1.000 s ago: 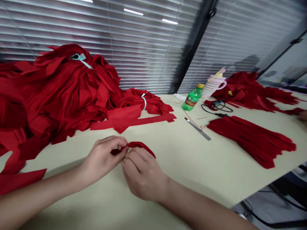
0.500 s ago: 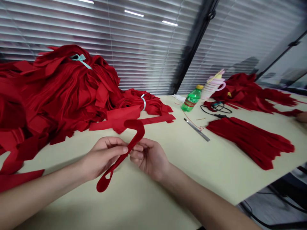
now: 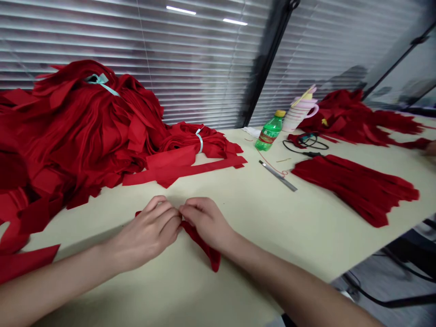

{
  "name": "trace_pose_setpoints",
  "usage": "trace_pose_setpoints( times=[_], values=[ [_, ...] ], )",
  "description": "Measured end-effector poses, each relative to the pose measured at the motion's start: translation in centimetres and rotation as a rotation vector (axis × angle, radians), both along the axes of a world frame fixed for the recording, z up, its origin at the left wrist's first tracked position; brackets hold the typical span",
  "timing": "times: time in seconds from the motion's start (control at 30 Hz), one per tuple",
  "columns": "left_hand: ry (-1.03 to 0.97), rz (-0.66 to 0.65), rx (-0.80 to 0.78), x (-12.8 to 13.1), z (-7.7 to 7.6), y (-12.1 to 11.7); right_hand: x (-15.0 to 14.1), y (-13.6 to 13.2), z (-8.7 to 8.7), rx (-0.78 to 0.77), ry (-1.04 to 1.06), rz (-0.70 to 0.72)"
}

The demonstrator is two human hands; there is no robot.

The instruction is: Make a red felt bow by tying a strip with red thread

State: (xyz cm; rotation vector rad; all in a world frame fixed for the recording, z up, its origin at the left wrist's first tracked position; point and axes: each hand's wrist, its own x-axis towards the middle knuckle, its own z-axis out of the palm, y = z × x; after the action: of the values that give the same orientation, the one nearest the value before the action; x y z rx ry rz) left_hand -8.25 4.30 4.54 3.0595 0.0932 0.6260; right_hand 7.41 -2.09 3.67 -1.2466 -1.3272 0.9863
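Both my hands meet close above the pale table [image 3: 259, 254], pinching one red fabric strip [image 3: 203, 245]. My left hand [image 3: 150, 234] is closed on it with its back turned up; a small red end shows just beyond its knuckles. My right hand [image 3: 206, 222] is closed too, its thumb and fingertips against those of the left. From between the hands the strip hangs down toward me under the right hand. The fingers hide its middle part.
A large heap of red fabric strips [image 3: 91, 127] lies left, with a tied bundle [image 3: 204, 143] beside it. A green bottle [image 3: 271, 131], a pink mug [image 3: 298, 116], a metal ruler [image 3: 277, 176], a black cable [image 3: 306, 145] and a red stack [image 3: 354, 186] lie right. A person's hand [image 3: 431, 149] shows at the far right.
The strip, held up with both ends in sight, is now lowered and turned, mostly covered by my hands. My left hand has rolled over, back upward. The camera view has shifted slightly.
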Motion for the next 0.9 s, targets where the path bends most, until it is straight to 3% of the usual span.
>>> trace_pose_setpoints(
  times=[0.13, 0.27, 0.4, 0.63, 0.8, 0.9],
  values=[
    [-0.044, 0.04, 0.092, -0.2, -0.3, 0.2, -0.5, -0.8, 0.2, 0.281, -0.239, -0.08],
    [-0.068, 0.067, 0.113, -0.1, -0.1, 0.0, -0.6, -1.0, 0.2, 0.452, -0.352, -0.074],
    [-0.059, 0.107, 0.055, 0.2, -0.1, 0.1, -0.6, -1.0, 0.0, 0.515, -0.464, -0.048],
    [-0.096, 0.153, -0.055, 0.1, 0.5, 0.2, -1.1, -1.2, -0.6, 0.536, -0.752, -0.128],
    [-0.196, 0.131, -0.069, -0.2, 0.3, 0.6, -2.2, -1.3, -1.6, 0.69, -0.94, -0.051],
    [-0.252, 0.117, -0.095, -0.4, 0.2, 0.9, -2.4, -1.4, -1.9, 0.697, -0.97, -0.043]
  ],
)
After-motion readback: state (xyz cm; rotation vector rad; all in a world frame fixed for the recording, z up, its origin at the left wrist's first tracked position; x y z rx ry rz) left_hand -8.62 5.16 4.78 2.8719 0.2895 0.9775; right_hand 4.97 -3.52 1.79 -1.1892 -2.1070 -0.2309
